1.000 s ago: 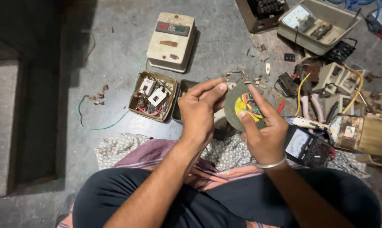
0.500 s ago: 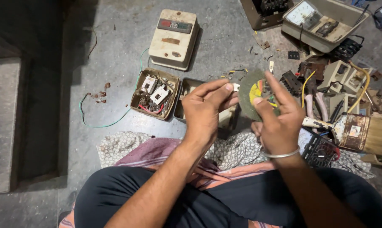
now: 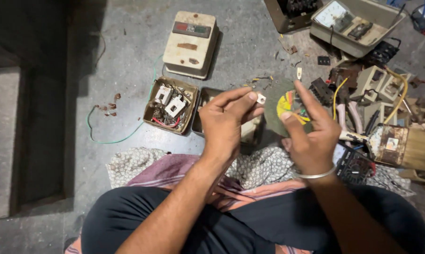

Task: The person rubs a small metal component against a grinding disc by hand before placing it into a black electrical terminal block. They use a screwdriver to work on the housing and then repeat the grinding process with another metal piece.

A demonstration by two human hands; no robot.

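My right hand (image 3: 311, 134) holds up a round dark grey disc with a yellow and red centre (image 3: 282, 104), thumb on its face and a finger along its right edge. My left hand (image 3: 226, 120) sits just left of the disc, its fingertips pinched on a small white piece (image 3: 261, 98) at the disc's left rim. Both hands hover above my lap, over a patterned cloth (image 3: 264, 167). A silver bangle (image 3: 316, 175) circles my right wrist.
On the grey floor lie an open box of white switch parts and wires (image 3: 170, 105), a second open box (image 3: 250, 129) behind my left hand, a cream meter cover (image 3: 191, 43), a green wire (image 3: 106, 134), a beige tray (image 3: 356, 23), and a heap of electrical parts (image 3: 381, 94) at right.
Both hands and the disc have shifted right and slightly up in view. The left fingertips have closed in on the small white piece at the disc's rim.
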